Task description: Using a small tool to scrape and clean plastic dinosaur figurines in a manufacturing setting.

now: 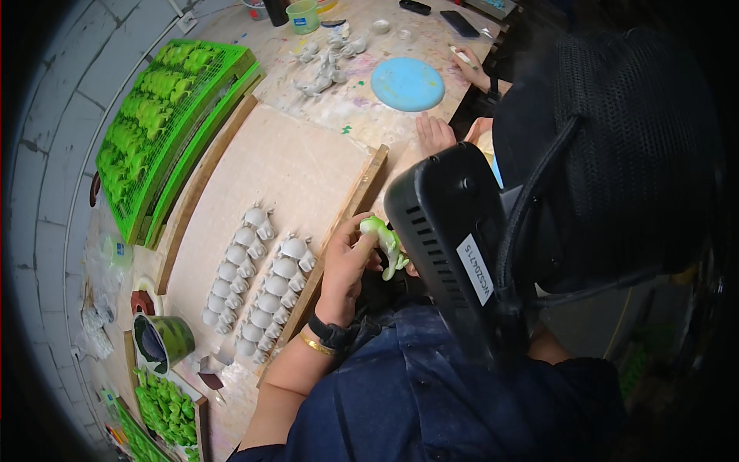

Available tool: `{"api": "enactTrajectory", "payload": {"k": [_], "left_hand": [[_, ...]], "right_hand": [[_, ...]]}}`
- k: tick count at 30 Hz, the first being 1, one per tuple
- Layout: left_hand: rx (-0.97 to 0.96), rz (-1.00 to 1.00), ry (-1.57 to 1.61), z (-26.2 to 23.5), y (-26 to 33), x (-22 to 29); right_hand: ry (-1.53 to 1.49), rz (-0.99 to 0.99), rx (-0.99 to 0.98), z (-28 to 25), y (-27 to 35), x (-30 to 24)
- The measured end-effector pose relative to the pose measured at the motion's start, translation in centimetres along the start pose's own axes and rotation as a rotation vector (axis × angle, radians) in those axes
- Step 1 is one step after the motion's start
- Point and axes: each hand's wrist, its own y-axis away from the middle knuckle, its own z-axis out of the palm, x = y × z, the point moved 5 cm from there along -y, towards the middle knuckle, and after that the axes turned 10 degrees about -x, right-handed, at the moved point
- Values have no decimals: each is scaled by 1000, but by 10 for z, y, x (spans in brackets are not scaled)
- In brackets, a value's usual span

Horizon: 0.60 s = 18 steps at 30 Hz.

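Note:
My left hand (348, 262), with a black watch and a gold bracelet on its wrist, is shut on a small green-painted animal figurine (385, 240) just past the edge of a wooden board (292, 165). A black mesh-and-plastic object (450, 239) covers most of my right hand (411, 269). Only a sliver of it shows beside the figurine, so I cannot tell its grip. Two rows of white unpainted figurines (262, 285) lie on the board to the left of my left hand.
Green wire racks (165, 115) of green figurines stand at the left. A cup of green paint (163, 340) and a tray of green figurines (165, 408) sit lower left. Farther off, another person's hands (435, 132) rest near a blue disc (408, 83) and a heap of grey figurines (327, 65).

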Motion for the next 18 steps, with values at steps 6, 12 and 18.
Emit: {"api": "enactTrajectory", "payload": {"k": [6,12,18], "left_hand": [[51,1,59,12,16,22],[73,53,26,13,20,31],[-80,63,19,-12,0,-3]], "right_hand": [[-20,37,56,-14,0,14],[-16,60,72,-16,-2,18],[-54,44,46,-3,-7,14]]}}
